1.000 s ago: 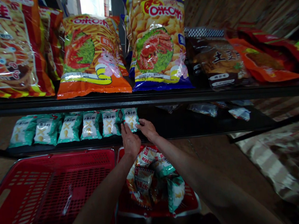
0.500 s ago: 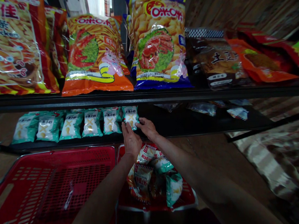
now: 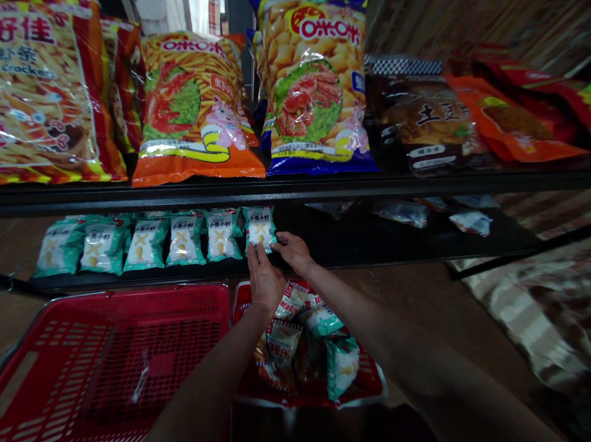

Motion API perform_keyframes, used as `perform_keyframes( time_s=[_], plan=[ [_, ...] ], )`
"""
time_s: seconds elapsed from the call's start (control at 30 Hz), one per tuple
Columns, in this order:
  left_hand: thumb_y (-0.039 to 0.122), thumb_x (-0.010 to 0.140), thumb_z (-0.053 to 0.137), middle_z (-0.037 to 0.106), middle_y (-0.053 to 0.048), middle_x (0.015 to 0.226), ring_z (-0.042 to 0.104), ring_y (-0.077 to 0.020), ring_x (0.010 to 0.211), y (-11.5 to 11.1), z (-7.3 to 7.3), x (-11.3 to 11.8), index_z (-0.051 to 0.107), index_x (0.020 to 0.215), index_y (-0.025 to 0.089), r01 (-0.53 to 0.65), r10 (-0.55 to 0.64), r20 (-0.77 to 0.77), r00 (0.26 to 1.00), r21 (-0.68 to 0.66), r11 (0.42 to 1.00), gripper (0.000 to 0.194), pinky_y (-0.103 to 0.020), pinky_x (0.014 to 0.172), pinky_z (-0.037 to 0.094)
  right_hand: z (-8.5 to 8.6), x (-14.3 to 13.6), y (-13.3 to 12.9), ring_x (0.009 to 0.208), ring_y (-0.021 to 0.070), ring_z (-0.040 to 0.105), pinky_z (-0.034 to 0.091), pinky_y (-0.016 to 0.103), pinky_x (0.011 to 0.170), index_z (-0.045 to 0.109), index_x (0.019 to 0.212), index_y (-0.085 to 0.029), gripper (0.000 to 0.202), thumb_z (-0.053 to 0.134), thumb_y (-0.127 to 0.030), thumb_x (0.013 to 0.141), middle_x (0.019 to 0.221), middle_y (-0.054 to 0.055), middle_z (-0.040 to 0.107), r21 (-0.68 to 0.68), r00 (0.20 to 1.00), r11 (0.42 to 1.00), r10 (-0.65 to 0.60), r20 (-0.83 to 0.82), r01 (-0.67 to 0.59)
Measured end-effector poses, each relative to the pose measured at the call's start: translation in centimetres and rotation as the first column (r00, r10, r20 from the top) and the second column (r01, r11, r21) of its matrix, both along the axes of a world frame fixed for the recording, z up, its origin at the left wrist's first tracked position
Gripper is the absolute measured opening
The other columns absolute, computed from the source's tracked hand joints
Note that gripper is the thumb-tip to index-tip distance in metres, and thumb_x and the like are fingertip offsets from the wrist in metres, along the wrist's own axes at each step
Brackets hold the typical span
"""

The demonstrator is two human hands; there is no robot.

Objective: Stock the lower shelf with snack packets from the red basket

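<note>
A teal and white snack packet (image 3: pixel 260 228) stands upright at the right end of a row on the lower black shelf (image 3: pixel 367 248). My left hand (image 3: pixel 266 279) is at the packet's lower front edge, fingers stretched out, touching it and not wrapped round it. Beside the packet's lower right side is my right hand (image 3: pixel 293 251), its fingers loosely bent and pointing left, with nothing visible in them. Several matching packets (image 3: pixel 184 238) line the shelf to the left. Under my forearms, a small red basket (image 3: pixel 370 376) holds red, brown and teal snack packets (image 3: pixel 343 368).
At the lower left sits a large red basket (image 3: pixel 39 370) with a small clear wrapper inside. Large snack bags (image 3: pixel 314 86) stand on the upper shelf (image 3: pixel 324 191). Small packets (image 3: pixel 470 223) lie at the lower shelf's right. Striped cloth (image 3: pixel 521 314) hangs at the right.
My left hand has slid from the packet's lower left corner to its front edge. My right hand stays at the right side. The left part of the view has shifted slightly rightward.
</note>
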State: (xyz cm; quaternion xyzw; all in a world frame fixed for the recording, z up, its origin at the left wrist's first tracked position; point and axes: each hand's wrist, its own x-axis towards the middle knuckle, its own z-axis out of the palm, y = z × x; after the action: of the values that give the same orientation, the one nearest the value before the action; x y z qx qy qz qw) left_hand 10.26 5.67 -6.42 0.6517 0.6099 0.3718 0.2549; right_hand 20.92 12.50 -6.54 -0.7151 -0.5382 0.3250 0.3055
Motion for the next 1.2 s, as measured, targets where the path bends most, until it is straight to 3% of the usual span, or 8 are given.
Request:
perform_keyframes(
  time_s=[0.27, 0.43, 0.8, 1.07, 1.2],
  plan=[
    [0.003, 0.071, 0.046, 0.022, -0.03, 0.149, 0.015, -0.0333, 0.143, -0.2, 0.0, -0.2, 0.03, 0.138, -0.004, 0.012, -0.012, -0.046, 0.999, -0.002, 1.0, 0.069, -0.046, 0.116, 0.023, 0.2, 0.0, -0.3, 0.108, 0.0183, 0.064, 0.047, 0.031, 0.095, 0.064, 0.109, -0.02, 0.032, 0.065, -0.026, 0.077, 0.116, 0.007, 0.068, 0.004, 1.0, 1.0, 0.013, 0.021, -0.014],
    [0.003, 0.071, 0.045, 0.024, -0.027, 0.15, 0.017, -0.0306, 0.144, -0.1, 0.2, 0.0, 0.031, 0.138, 0.0, -0.003, 0.003, -0.023, 1.0, -0.003, 1.0, 0.069, -0.045, 0.116, 0.024, 0.5, -0.2, -0.5, 0.105, 0.0173, 0.065, 0.048, 0.028, 0.094, 0.065, 0.106, -0.018, 0.03, 0.064, -0.026, 0.078, 0.114, 0.007, 0.069, -0.02, 0.998, 1.0, 0.011, 0.064, -0.01],
    [0.004, 0.074, 0.045, 0.026, -0.027, 0.149, 0.021, -0.0315, 0.142, -0.6, 0.7, -0.5, 0.034, 0.137, -0.001, 0.006, -0.006, -0.027, 1.0, -0.013, 1.0, 0.064, -0.045, 0.115, 0.027, 0.6, -0.2, -1.2, 0.105, 0.0183, 0.064, 0.048, 0.034, 0.096, 0.063, 0.109, -0.019, 0.031, 0.063, -0.023, 0.078, 0.115, 0.008, 0.068, 0.025, 0.999, 0.999, -0.043, -0.008, 0.044],
    [0.004, 0.078, 0.041, 0.055, -0.012, 0.128, 0.049, -0.0209, 0.123, -4.1, 2.3, -0.7, 0.061, 0.112, 0.014, 0.141, -0.141, -0.011, 0.99, 0.157, 0.977, 0.04, -0.036, 0.109, 0.038, 1.7, 0.1, -5.2, 0.102, 0.0146, 0.063, 0.046, 0.029, 0.095, 0.064, 0.106, -0.019, 0.025, 0.05, -0.022, 0.085, 0.111, 0.006, 0.067, 0.216, 0.997, 0.973, -0.08, -0.003, 0.079],
    [0.003, 0.078, 0.039, 0.062, -0.008, 0.114, 0.055, -0.0179, 0.111, -6.3, 2.1, -0.8, 0.066, 0.102, 0.017, 0.255, -0.251, -0.073, 0.965, 0.052, 0.966, 0.038, -0.031, 0.103, 0.043, 2.8, 0.8, -8.5, 0.098, 0.0157, 0.063, 0.048, 0.028, 0.091, 0.066, 0.102, -0.019, 0.025, 0.046, -0.022, 0.087, 0.106, 0.006, 0.068, 0.252, 0.997, 0.968, -0.03, 0.071, 0.011]
  ],
)
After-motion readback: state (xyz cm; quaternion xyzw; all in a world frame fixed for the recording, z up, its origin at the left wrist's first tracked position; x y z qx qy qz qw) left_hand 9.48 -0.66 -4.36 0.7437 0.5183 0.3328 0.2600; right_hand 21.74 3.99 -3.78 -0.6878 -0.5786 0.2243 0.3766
